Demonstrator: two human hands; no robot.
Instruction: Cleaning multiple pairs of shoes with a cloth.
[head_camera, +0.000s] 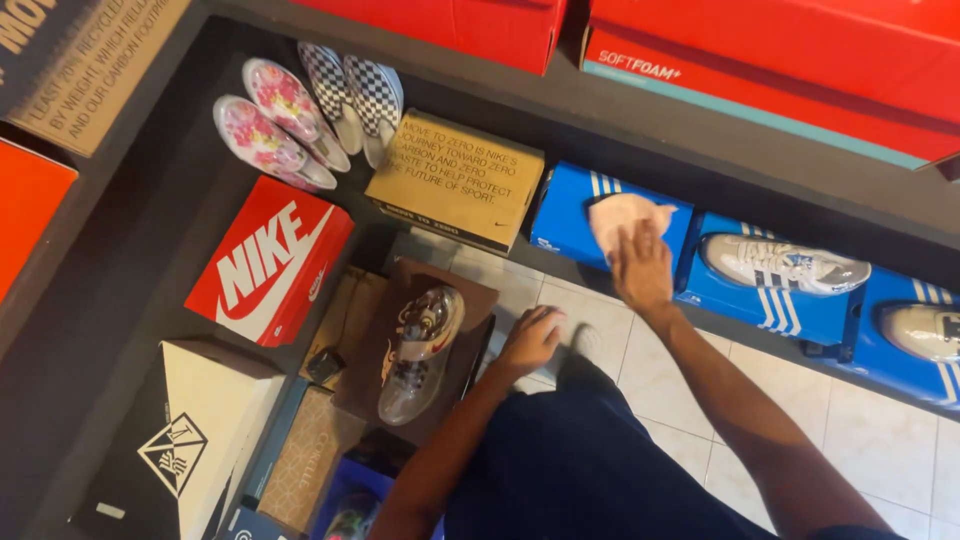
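Right hand (641, 268): reaches forward to a pale pink cloth (622, 218), fingers laid flat and together on its lower edge, pressing it onto the lid of a blue shoebox with white stripes (572, 205). That box stands on the dark low shelf (640, 150) at floor level.

Left hand (531, 338): lower and nearer the body, fingers curled loosely against a whitish object on the tiled floor (880, 440) (blurred; I cannot tell what it is, nor whether the hand truly grips it).

Same row, to the right: a second blue striped box (770, 305) with a white sneaker with blue stripes (785, 263) resting on top; beyond it a third blue box (925, 375) carrying a pale shoe (925, 330), cut by the picture's edge.

Left of the cloth: a brown cardboard shoebox (457, 180), tilted. Behind it, a pair of black-and-white checkered slip-ons (355, 95) and a pair of pink floral slip-ons (272, 125), soles partly up.

Lower left: a red shoebox with white logo (270, 260); a dark brown box (400, 370) bearing a translucent sneaker (420, 352); a black-and-white box with a diamond emblem (195, 440).

Above: red boxes (780, 60) on the upper shelf.

Foreground: the person's dark blue trousers (580, 460).
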